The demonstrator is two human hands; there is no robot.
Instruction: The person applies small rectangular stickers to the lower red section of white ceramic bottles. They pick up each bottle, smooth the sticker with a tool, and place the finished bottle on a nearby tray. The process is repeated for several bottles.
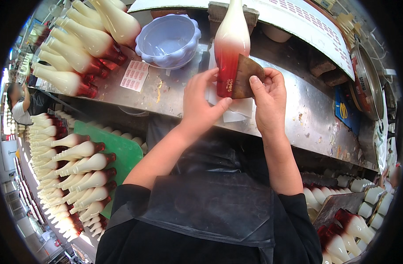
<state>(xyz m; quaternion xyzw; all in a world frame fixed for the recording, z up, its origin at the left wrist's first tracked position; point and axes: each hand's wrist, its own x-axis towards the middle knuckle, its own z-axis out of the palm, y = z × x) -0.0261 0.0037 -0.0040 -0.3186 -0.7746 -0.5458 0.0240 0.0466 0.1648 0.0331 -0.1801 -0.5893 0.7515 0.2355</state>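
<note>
A white-to-red glazed bottle point(232, 43) stands or leans at the bench in front of me, its red end nearest me and bearing gold writing. My left hand point(201, 102) is at the bottle's left side, fingers spread around its red end; whether it grips firmly I cannot tell. My right hand point(270, 95) pinches a thin brown curved scraper-like piece point(249, 77) between thumb and fingers. The piece's straight edge lies against the right side of the bottle. White paper point(237, 110) lies beneath the red end.
A lavender plastic basin point(168, 43) and a decal sheet point(135, 76) are on the metal bench point(175, 95). Similar bottles point(86, 36) crowd its left end; more fill racks point(89, 158) below. A large decal sheet point(307, 19) spans behind. A co-worker point(20, 102) is far left.
</note>
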